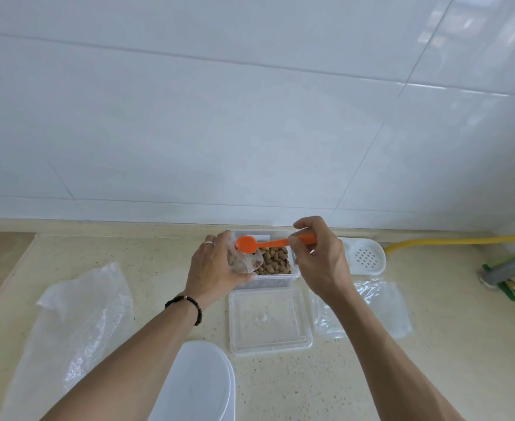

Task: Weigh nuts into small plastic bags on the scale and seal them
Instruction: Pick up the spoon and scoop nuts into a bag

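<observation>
Nuts (pixel 274 260) are sitting in the clear tub (pixel 292 273) at the far middle of the counter (pixel 159 262), and a few are already in the little plastic bag (pixel 245 261) I've got cupped in my left hand (pixel 216 268). My fingers curl round the bag from the left and hold its mouth open, up and to the right. My right hand (pixel 320 259) is pinching the handle of the orange spoon (pixel 251 245), thumb and fingers closed on the right end.

The bit that matters: the spoon's long axis runs pretty much left-right, bowl end on the left, parked right over the bag's mouth, with the tub just right of the bag. The bowl looks empty to me, so I reckon the next scoop means swinging right and down into the tub, which is closer to my spoon hand anyway.

The tub's lid (pixel 269 319) lies nearer to me, and spare bags (pixel 380 308) sit to the right of it. Can't spot a scale for sure; the white thing (pixel 201 384) near me might be it.
</observation>
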The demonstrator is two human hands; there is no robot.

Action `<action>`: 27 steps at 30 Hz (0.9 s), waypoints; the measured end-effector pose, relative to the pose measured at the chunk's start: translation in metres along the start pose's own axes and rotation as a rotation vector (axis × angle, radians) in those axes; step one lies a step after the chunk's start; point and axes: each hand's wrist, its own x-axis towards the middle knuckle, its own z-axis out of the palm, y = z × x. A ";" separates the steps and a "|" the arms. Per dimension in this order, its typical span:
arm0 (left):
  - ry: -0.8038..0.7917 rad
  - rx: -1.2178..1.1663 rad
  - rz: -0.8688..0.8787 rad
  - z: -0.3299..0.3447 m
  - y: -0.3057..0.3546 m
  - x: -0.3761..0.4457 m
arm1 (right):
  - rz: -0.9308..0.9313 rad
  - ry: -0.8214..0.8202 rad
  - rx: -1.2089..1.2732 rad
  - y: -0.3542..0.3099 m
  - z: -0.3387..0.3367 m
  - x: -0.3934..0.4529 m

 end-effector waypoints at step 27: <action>0.069 0.219 -0.033 0.008 -0.016 -0.012 | 0.758 0.280 0.354 0.081 0.027 0.003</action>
